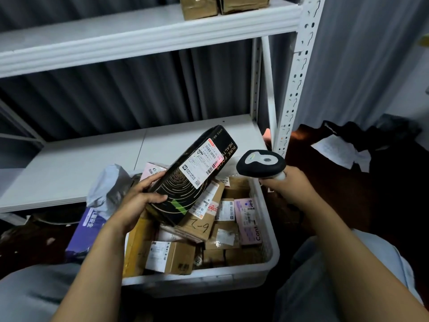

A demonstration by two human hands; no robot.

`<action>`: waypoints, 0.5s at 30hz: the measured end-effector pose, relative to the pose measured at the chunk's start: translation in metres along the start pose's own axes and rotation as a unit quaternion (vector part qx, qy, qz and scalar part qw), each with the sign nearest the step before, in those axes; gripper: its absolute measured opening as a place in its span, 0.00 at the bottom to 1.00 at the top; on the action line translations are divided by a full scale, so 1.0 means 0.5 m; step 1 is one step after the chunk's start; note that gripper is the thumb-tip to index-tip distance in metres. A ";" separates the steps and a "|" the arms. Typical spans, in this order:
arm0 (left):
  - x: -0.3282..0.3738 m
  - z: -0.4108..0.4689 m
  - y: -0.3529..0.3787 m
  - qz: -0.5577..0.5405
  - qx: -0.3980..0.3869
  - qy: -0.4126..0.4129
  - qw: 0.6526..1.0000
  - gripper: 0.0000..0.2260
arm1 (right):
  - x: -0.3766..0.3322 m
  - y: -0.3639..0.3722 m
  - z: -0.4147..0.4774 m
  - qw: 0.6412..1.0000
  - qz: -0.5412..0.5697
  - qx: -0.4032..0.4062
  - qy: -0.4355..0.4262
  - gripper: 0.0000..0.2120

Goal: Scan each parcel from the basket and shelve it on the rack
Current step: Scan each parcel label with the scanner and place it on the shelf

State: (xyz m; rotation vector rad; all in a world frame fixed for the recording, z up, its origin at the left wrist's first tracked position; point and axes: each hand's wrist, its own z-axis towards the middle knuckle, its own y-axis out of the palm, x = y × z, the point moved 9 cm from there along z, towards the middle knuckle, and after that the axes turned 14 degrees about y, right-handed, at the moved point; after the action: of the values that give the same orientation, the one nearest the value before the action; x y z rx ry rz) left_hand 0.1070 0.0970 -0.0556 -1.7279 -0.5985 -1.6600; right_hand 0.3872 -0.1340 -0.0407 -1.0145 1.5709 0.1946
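Note:
My left hand [139, 201] grips the lower end of a long black box parcel [183, 194], held tilted above the white basket [232, 277]. A white shipping label [202, 168] faces up on the box, with a red glow on its barcode. My right hand [290, 184] holds the handle of a black and grey barcode scanner [261, 163], whose head points at that label from the right. The basket holds several cardboard and pink parcels [209, 228]. The white rack [144, 147] stands just behind the basket, its lower shelf bare.
Two brown cartons [222, 5] sit on the rack's upper shelf. A grey and purple plastic mailer bag [97, 205] leans at the basket's left side. The rack's perforated upright [297, 73] rises at right. Dark bags and a paper sheet [336, 152] lie on the floor beyond.

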 end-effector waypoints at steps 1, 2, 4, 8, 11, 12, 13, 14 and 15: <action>0.000 0.000 -0.001 0.000 0.002 -0.001 1.000 0.33 | -0.002 0.000 -0.002 1.000 0.003 -0.001 -0.001 0.07; -0.002 0.001 -0.002 0.000 0.005 -0.003 1.000 0.32 | -0.004 0.000 -0.003 1.000 0.005 -0.002 -0.003 0.06; -0.007 0.001 -0.003 -0.002 0.005 -0.007 1.000 0.32 | -0.007 0.000 -0.007 1.000 0.008 -0.004 -0.007 0.06; -0.009 -0.005 0.000 -0.001 0.007 -0.007 1.000 0.32 | -0.006 0.002 -0.009 1.000 0.020 -0.008 0.000 0.07; 0.006 -0.015 0.008 -0.026 0.008 0.001 1.000 0.32 | -0.014 0.004 -0.016 0.999 0.037 -0.022 0.002 0.07; 0.012 -0.019 0.012 -0.045 0.012 0.001 0.999 0.32 | -0.019 0.001 -0.018 0.999 0.043 -0.021 0.000 0.06; 0.019 -0.022 0.016 -0.068 0.015 -0.002 0.998 0.31 | -0.025 -0.003 -0.020 0.999 0.051 -0.016 0.000 0.06; 0.027 -0.025 0.020 -0.093 0.017 -0.002 0.996 0.30 | -0.034 -0.008 -0.025 0.998 0.064 -0.010 -0.003 0.05; 0.037 -0.029 0.025 -0.116 0.018 -0.001 0.993 0.28 | -0.044 -0.011 -0.030 0.997 0.082 -0.005 -0.005 0.05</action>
State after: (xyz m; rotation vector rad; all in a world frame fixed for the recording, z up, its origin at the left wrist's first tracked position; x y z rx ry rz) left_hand 0.1074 0.0759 -0.0395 -1.6852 -0.8526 -1.7934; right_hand 0.3785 -0.1360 -0.0152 -0.8911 1.6456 0.3206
